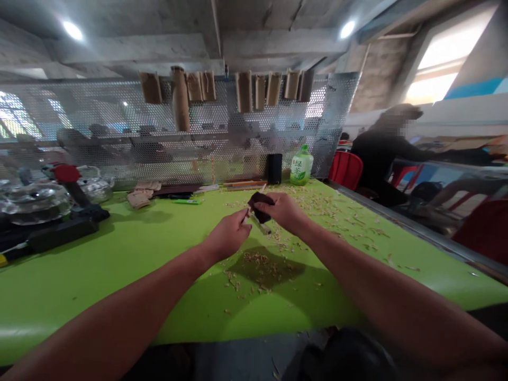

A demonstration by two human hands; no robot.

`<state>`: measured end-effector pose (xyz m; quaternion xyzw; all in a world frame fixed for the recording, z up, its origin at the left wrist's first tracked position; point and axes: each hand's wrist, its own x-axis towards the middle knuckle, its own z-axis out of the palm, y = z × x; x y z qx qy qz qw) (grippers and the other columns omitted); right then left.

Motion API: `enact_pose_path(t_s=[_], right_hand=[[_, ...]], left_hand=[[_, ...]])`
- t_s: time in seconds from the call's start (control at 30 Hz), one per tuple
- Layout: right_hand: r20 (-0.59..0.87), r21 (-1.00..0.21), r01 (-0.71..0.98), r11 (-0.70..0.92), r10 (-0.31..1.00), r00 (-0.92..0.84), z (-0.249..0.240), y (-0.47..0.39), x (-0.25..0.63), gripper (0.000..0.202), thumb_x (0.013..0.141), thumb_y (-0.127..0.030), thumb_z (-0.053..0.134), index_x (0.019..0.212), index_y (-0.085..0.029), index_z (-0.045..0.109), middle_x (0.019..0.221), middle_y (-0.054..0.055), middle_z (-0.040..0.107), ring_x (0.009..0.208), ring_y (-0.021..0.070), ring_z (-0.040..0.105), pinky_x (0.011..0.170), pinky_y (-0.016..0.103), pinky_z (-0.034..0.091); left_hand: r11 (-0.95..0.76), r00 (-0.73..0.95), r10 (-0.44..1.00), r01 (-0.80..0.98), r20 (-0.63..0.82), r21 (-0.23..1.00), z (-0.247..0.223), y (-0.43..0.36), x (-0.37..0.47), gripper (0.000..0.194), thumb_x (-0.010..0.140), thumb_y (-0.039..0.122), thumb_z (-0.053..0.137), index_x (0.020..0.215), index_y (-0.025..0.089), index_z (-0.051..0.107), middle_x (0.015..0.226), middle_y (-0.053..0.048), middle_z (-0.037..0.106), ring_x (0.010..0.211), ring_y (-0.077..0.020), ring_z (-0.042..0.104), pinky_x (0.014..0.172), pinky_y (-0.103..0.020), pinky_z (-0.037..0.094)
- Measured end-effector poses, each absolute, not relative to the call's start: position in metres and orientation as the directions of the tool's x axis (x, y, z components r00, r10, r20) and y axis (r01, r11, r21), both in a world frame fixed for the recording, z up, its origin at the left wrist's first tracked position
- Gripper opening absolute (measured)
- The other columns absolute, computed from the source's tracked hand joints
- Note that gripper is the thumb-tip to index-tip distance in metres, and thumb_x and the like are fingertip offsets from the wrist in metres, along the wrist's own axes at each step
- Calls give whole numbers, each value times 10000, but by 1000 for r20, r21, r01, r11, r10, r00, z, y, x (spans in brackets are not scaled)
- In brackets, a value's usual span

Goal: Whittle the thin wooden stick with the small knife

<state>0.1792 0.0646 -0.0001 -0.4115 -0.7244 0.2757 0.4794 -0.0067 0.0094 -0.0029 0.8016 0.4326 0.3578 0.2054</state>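
Observation:
Near the middle of the view, my right hand (286,212) grips a dark brown block (262,207), its thumb lying across the top. My left hand (228,236) is closed in a pinch on a thin pale stick (249,212), whose upper end meets the dark block. Both hands are raised above the green table (119,264), close together. A short grey rod (262,225) sticks out below the block; whether a hand holds it is unclear. Pale curled shavings (257,260) lie on the table beneath the hands.
Glass pots (37,203) and a black stand with a red top (65,173) are at the left. Behind are a green knife (186,201), a black box (274,168) and a green bottle (301,166) before a perforated screen (206,153). A person (379,145) sits at the right.

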Motion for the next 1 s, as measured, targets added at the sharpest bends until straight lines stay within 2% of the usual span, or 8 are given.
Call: enact_pose_path(t_s=[0.07, 0.2, 0.33, 0.47, 0.63, 0.83, 0.93, 1.0], right_hand=[[480, -795, 337, 504, 863, -160, 2, 63, 179, 290, 724, -441, 661, 698, -152, 645, 610, 4, 602, 566, 124, 514, 536, 251, 397], [442, -792, 325, 517, 852, -280, 6, 59, 179, 288, 731, -440, 654, 682, -157, 637, 595, -4, 589, 550, 116, 498, 505, 238, 370], [487, -769, 387, 509, 858, -161, 7, 60, 181, 262, 718, -416, 659, 676, -159, 632, 601, -4, 577, 565, 122, 494, 525, 248, 363], [427, -803, 308, 510, 853, -300, 4, 57, 178, 278, 714, -439, 665, 694, -163, 640, 625, -4, 578, 574, 123, 491, 533, 254, 370], [513, -764, 322, 559, 829, -223, -1, 56, 174, 289, 749, -449, 641, 680, -171, 608, 611, -15, 551, 580, 116, 474, 547, 249, 358], [504, -672, 455, 584, 811, -298, 0, 54, 177, 283, 790, -433, 590, 666, -179, 583, 614, -11, 548, 579, 116, 468, 537, 242, 333], [432, -562, 618, 549, 833, -347, -1, 58, 181, 228, 759, -351, 636, 607, -191, 581, 576, -9, 560, 559, 120, 475, 532, 247, 319], [352, -501, 706, 500, 863, -362, -3, 62, 184, 212, 732, -314, 662, 577, -195, 580, 529, -17, 545, 525, 115, 462, 516, 246, 304]], left_hand=[[-556, 382, 831, 550, 404, 623, -2, 9, -7, 316, 855, 263, 461, 1114, 158, 608, 862, -40, 641, 756, -181, 530, 701, -282, 388], [-557, 417, 830, 594, 371, 580, -1, 7, -8, 225, 845, 245, 480, 993, 153, 622, 791, -28, 627, 699, -167, 514, 650, -269, 367], [-537, 402, 843, 595, 357, 599, -1, 7, -7, 267, 875, 300, 468, 1055, 158, 605, 799, -27, 629, 689, -166, 508, 634, -269, 360], [-553, 426, 833, 615, 354, 562, 0, 7, -7, 203, 851, 302, 521, 954, 149, 605, 816, -39, 637, 718, -171, 525, 655, -272, 363], [-567, 405, 823, 592, 398, 573, 4, 8, -9, 214, 863, 306, 511, 974, 147, 604, 840, -46, 650, 756, -178, 542, 684, -274, 378], [-527, 356, 846, 452, 397, 719, 0, 9, -8, 213, 862, 304, 516, 950, 146, 629, 774, -11, 608, 705, -135, 505, 637, -236, 384], [-471, 266, 876, 294, 401, 832, 7, 10, -14, 265, 872, 349, 517, 1031, 157, 608, 602, 53, 461, 517, -87, 397, 496, -203, 337], [-443, 188, 889, 128, 417, 887, 14, 12, -21, 372, 892, 407, 491, 1193, 192, 526, 525, 104, 316, 398, -69, 271, 401, -190, 277]])
